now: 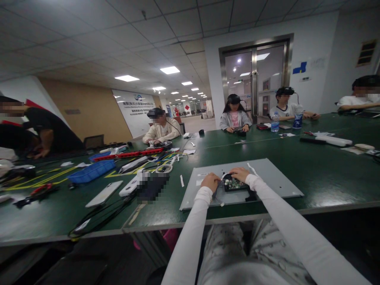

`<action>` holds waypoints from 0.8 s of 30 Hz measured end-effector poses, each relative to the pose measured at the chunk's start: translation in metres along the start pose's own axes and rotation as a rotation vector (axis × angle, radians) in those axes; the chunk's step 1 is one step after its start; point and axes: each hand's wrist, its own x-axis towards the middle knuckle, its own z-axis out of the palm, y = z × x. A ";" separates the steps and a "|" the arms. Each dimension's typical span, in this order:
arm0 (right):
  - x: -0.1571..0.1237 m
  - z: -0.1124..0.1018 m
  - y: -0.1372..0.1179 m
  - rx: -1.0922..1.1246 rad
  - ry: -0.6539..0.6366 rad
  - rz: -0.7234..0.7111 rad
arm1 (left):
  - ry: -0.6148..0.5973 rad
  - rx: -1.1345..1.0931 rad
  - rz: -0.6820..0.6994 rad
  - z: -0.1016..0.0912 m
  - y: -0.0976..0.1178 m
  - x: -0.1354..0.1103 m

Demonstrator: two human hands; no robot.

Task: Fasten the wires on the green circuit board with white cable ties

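A grey metal panel (267, 178) lies flat on the green table in front of me. On it sits a small black circuit board (235, 185) with green parts and thin cables. My left hand (210, 182) is curled into a loose fist at the board's left edge, touching a cable; what it holds is hidden. My right hand (240, 174) rests with bent fingers on the board's top edge. Both arms wear long white sleeves.
A blue plastic tray (90, 172), a white tablet-like slab (104, 193), remotes, cables and red tools lie to my left. Several other people sit round the green table (326, 174), some with headsets. Water bottles (275, 122) stand at the far side.
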 end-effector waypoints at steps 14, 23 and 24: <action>0.003 0.005 0.004 0.045 0.002 0.064 | -0.011 0.008 -0.014 -0.002 0.001 -0.001; 0.003 0.005 0.005 0.055 0.013 0.061 | 0.008 -0.003 -0.006 0.002 -0.002 0.000; 0.004 0.005 0.005 0.054 0.015 0.060 | 0.008 -0.003 -0.007 0.002 -0.002 0.001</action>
